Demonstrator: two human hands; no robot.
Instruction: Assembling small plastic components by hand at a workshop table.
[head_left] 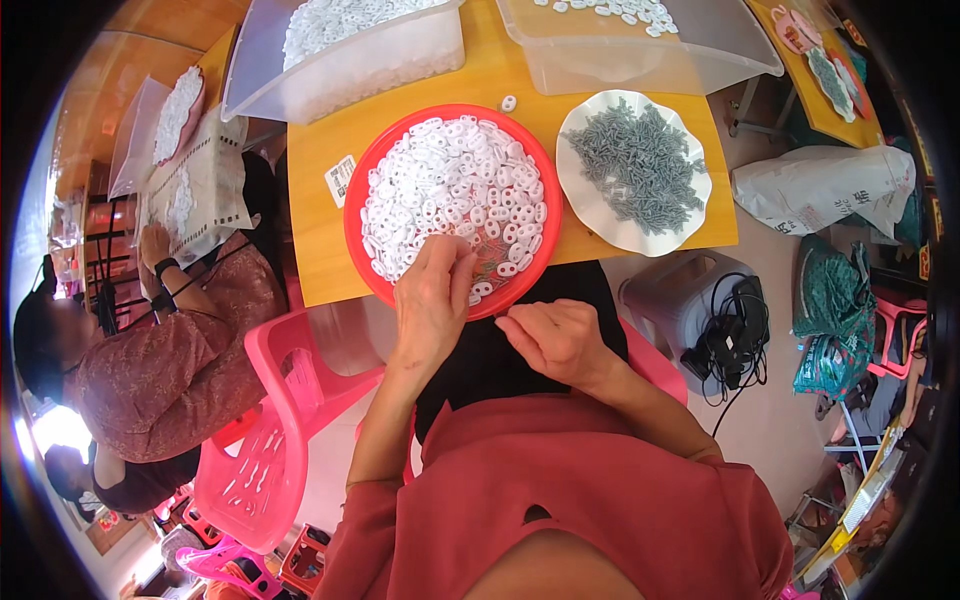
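A round red basin (549, 205) stands at the table's front edge, heaped with small white oval plastic pieces (440, 180) that have two holes each. Over its near side is my left hand (432, 295), fingers bent and pinched together among the white pieces; whatever they hold is hidden. My right hand (562, 342) is curled closed just off the near right rim, in front of my body, and its grip is too small to make out. To the right of the basin, a white wavy-edged plate (577, 180) bears a pile of small thin grey plastic pegs (640, 165).
Two clear plastic bins, one at the back left (400, 50) and one at the back right (640, 65), hold more white pieces. One loose white piece (509, 103) lies behind the basin. Left are a pink chair (265, 440) and a seated co-worker (180, 360). A grey stool (660, 295) carries black cables.
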